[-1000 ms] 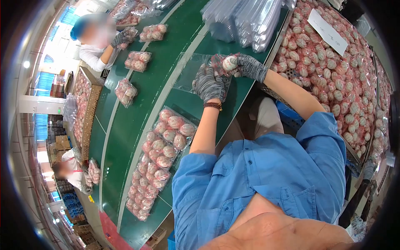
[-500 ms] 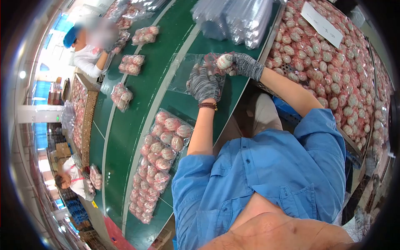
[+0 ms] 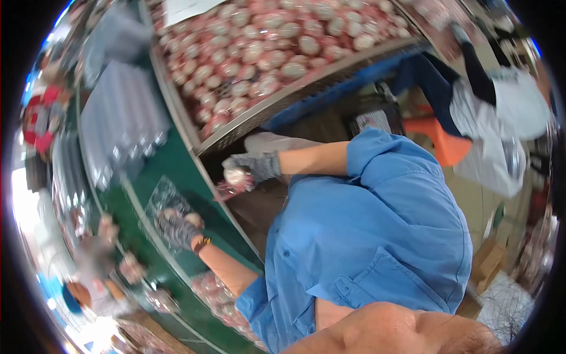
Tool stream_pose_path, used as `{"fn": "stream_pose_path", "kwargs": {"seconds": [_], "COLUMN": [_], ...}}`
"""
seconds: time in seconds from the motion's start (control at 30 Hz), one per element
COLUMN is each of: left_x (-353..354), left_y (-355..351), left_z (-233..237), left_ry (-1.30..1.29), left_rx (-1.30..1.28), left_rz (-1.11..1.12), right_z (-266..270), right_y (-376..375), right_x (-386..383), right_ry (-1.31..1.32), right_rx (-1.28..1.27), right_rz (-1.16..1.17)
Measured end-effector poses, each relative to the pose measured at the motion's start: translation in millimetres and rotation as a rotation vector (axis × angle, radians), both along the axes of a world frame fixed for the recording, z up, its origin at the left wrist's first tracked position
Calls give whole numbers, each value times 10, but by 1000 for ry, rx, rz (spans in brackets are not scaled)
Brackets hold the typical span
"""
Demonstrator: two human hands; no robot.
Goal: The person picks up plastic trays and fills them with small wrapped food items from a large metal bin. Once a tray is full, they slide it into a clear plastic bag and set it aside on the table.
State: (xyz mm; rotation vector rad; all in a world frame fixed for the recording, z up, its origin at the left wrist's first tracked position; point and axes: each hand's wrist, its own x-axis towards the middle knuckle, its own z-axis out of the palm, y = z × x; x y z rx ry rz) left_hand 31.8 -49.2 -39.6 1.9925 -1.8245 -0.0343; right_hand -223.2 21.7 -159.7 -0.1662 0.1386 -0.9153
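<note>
My right hand [image 3: 256, 167], in a grey striped glove, is closed round a whitish bulb [image 3: 234, 175] with red netting hanging from it, over the belt's near edge. My left hand [image 3: 177, 230], gloved the same way, lies on a clear plastic bag [image 3: 167, 197] on the green belt [image 3: 203, 206]. A pale bulb [image 3: 194, 220] shows beside its fingers, which are blurred and partly hidden.
A metal-edged bin [image 3: 283, 97] of netted bulbs stands ahead. Stacked clear plastic packaging [image 3: 124, 118] lies on the belt. Packed bulbs [image 3: 221, 304] sit near my left arm. Co-workers stand across the belt; another person [image 3: 489, 106] is at the right, near an orange stool [image 3: 439, 138].
The view has swung right, bringing the bin to the front. My right hand has moved away from my left with the bulb and netting; my left hand stays at the bag.
</note>
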Motion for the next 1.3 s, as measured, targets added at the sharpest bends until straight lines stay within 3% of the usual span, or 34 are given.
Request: {"fn": "stream_pose_path", "kwargs": {"seconds": [0.07, 0.1, 0.17, 0.2, 0.23, 0.3, 0.37, 0.47, 0.57, 0.8, 0.9, 0.97, 1.0, 1.03, 1.07, 1.1, 1.13, 1.17, 1.23, 1.3], "left_x": [39, 0, 14, 18, 19, 63, 31, 14, -63, -26, 455, 743, 621, 523, 295, 7, -269, -361, -303, -217], "left_y": [-43, -53, -85, -100, -109, -155, -208, -229, -212, -171, -452, -339, -265, -236, -192, -54, 50, 35, 8, -37], "left_z": [-7, 21, 27, 20, 16, -19, -25, 0, 2, 62, -216, -239, -253, -227, -133, -11, 103, 118, 93, 38], "left_ry": [9, 42, 83, 113, 142, 224, 251, 283, 303, 287, 219, 132, 19, 275, 538, 559, 580, 758, 645, 572], "left_rx": [47, 93, 90, 93, 96, 107, 109, 114, 115, 127, 202, 73, -56, -14, 24, 11, 2, -19, -49, -50], "left_rz": [36, 79, 22, 17, 17, 32, 34, 67, 110, 176, 62, 12, -19, 22, 47, 76, 100, 217, 181, 156], "right_z": [387, -744, -298, -264, -437, -1204, -2535, -2794, -2999, -3183, -3176, -3074, -2977, -2898, -3001, -2835, -2209, -1477, 34, 635], "right_y": [576, 737, 1461, 1678, 1949, 2503, 3247, 4021, 4286, 4464, 4545, 4377, 4217, 4006, 3739, 3433, 3025, 2572, 1948, 1381], "right_x": [-602, -547, -1131, -1343, -1525, -1808, -1948, -2011, -2039, -2211, -2302, -2450, -2516, -2571, -2554, -2473, -2389, -2315, -2314, -2355], "right_ry": [400, 118, 252, 242, 427, 667, 272, 589, 599, 577, 618, 720, 860, 1054, 1526, 1598, 1141, 672, 1849, 1736], "right_rx": [248, 249, 324, 160, 435, 427, 757, 1173, 1375, 1579, 1623, 1606, 1574, 1490, 1322, 871, 696, 591, -222, -671], "right_rz": [-15, -224, -421, -463, -535, -713, -1016, -940, -971, -1071, -1078, -1018, -955, -915, -956, -1258, -1389, -1434, -1095, -1213]}}
